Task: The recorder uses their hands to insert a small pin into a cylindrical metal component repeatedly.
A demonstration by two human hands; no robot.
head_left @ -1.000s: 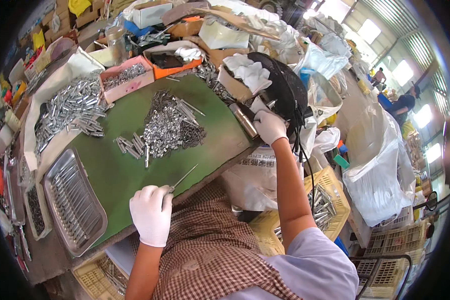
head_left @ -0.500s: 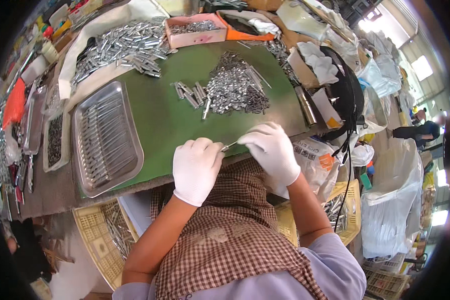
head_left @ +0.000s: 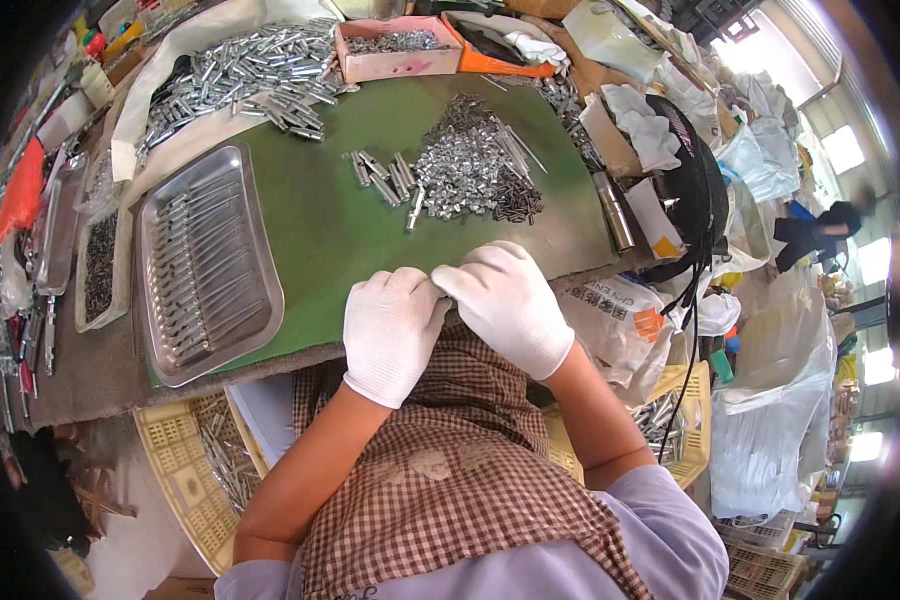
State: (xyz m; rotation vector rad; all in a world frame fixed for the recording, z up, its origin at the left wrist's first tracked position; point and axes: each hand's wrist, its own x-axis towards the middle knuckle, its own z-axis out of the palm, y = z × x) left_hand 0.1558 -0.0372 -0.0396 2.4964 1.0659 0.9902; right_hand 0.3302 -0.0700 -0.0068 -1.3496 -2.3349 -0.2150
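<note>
Both my hands wear white knit gloves and meet at the front edge of the green work mat (head_left: 340,220). My left hand (head_left: 390,325) is closed, its fingertips pinched at the thumb. Against it rests my right hand (head_left: 505,300), also closed, covering whatever lies between them. The thin metal piece held there is hidden by the gloves at this moment. Just beyond lies a heap of small silvery metal parts (head_left: 460,165), with several short metal cylinders (head_left: 385,180) at its left side. A steel tray (head_left: 270,315) holding a row of slim metal rods (head_left: 205,265) stands to the left.
At the back are a large pile of metal tubes (head_left: 260,70), a pink box of small parts (head_left: 395,65) and an orange box (head_left: 510,65). A black fan (head_left: 685,190) stands right. Yellow crates (head_left: 185,470) sit below the table edge. Another person (head_left: 820,230) is far right.
My right hand has moved left against my left hand, and the thin metal piece between them has gone out of sight. The distant person at far right has shifted position.
</note>
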